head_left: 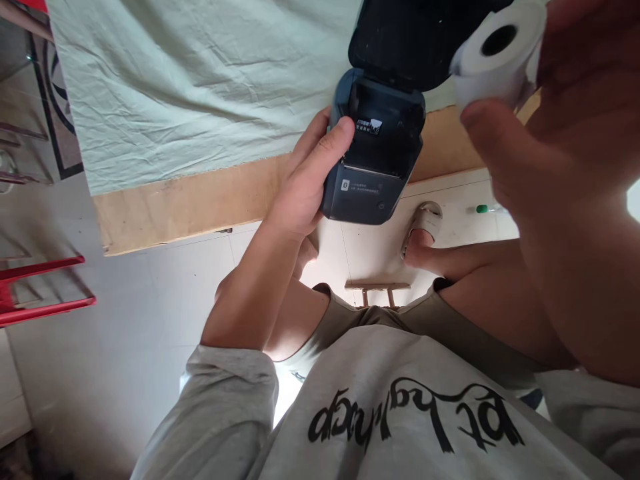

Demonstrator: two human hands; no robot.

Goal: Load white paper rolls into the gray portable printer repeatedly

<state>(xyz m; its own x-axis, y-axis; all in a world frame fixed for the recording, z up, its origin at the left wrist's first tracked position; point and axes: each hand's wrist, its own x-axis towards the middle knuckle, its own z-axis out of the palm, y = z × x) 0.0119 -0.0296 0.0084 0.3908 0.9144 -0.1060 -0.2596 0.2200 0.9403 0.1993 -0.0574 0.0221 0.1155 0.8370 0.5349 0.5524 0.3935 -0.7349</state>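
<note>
The left hand [305,180] grasps a dark blue plastic thermal printer [373,157], lid open, above the table edge; its white label text is too small to read. The right hand [565,153] pinches a white paper roll [493,57] beside the lid.

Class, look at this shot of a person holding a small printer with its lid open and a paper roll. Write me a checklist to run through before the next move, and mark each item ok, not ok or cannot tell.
1. Lid open wide: ok, it stands tipped back above the bay.
2. Printer held firm: ok, the left hand grips its side, thumb on top.
3. Roll in hand: ok, the right hand holds it up beside the lid.
4. Bay free of an old roll: cannot tell, too dark inside.
5. Loose paper end and its direction: cannot tell, hidden by the fingers.
6. Printer supported by the table: not ok, it is held in the air at the table's edge.
</note>
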